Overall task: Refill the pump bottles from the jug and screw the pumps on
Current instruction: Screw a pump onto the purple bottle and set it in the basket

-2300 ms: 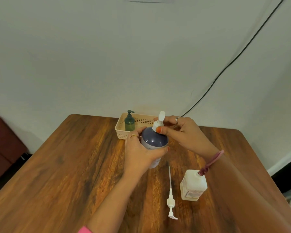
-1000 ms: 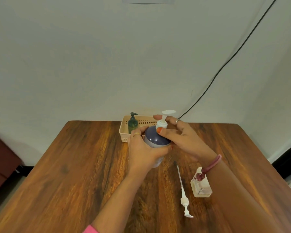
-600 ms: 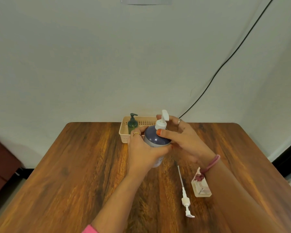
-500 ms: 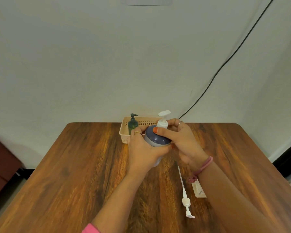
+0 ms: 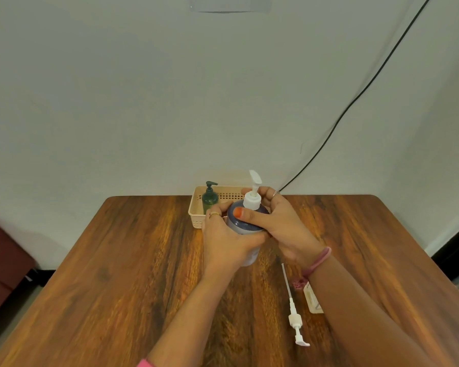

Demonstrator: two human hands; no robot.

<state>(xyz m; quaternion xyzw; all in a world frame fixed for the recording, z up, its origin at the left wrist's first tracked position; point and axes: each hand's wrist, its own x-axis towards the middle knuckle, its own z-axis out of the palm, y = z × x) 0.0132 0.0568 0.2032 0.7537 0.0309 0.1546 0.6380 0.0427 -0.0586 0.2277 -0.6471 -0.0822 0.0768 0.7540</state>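
Wooden counter (image 5: 133,260) first: the purple bottle (image 5: 245,223) stands upright just in front of the far basket (image 5: 196,205), long axis vertical. Left hand (image 5: 225,239) clamped round its body from the near left; right hand (image 5: 278,221) wraps the shoulder, fingers closed on the white pump (image 5: 252,201) collar, right on top of the axis. A loose pump (image 5: 293,308) lies near right

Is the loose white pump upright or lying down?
Lying down: the loose white pump rests flat on the table, dip tube pointing away, beside the right forearm.
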